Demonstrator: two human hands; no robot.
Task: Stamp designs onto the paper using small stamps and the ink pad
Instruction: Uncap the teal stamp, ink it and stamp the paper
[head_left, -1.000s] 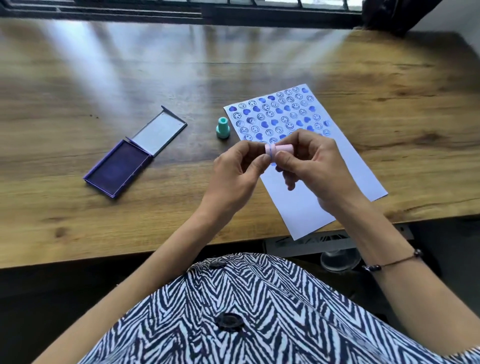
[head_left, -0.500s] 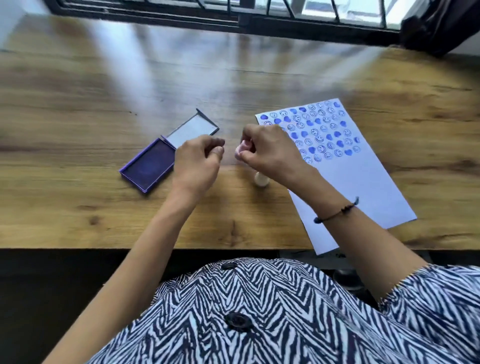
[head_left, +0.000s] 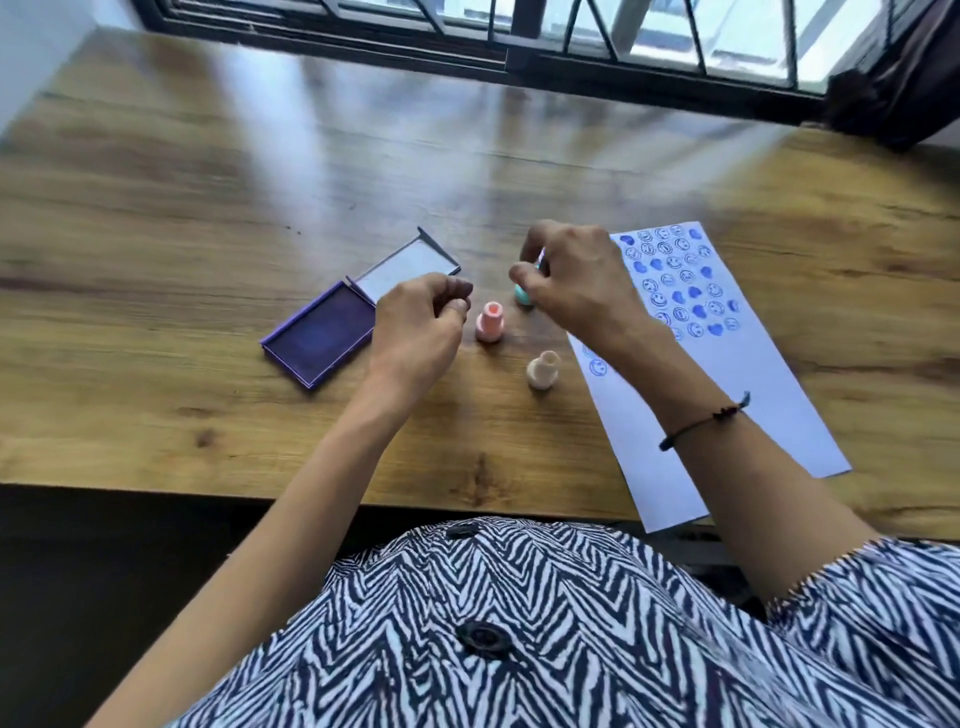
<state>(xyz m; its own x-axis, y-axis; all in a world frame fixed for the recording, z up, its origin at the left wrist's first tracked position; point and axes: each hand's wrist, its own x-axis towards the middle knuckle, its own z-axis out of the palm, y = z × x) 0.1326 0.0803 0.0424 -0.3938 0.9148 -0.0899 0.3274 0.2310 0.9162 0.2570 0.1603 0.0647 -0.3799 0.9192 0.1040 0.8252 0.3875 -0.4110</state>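
While the left hand (head_left: 415, 327) hovers loosely curled and empty beside the open ink pad (head_left: 322, 340), the right hand (head_left: 576, 275) pinches a small pink stamp (head_left: 541, 258) above the teal stamp (head_left: 522, 296).

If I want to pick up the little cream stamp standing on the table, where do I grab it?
Pinch the cream stamp by its narrow neck, just under the rounded top, coming straight down from above. It stands upright on its wide base with the slim end up, so two fingers probably fit round it easily. It stands apart from the peach stamp and the paper, so nothing nearby should get bumped.
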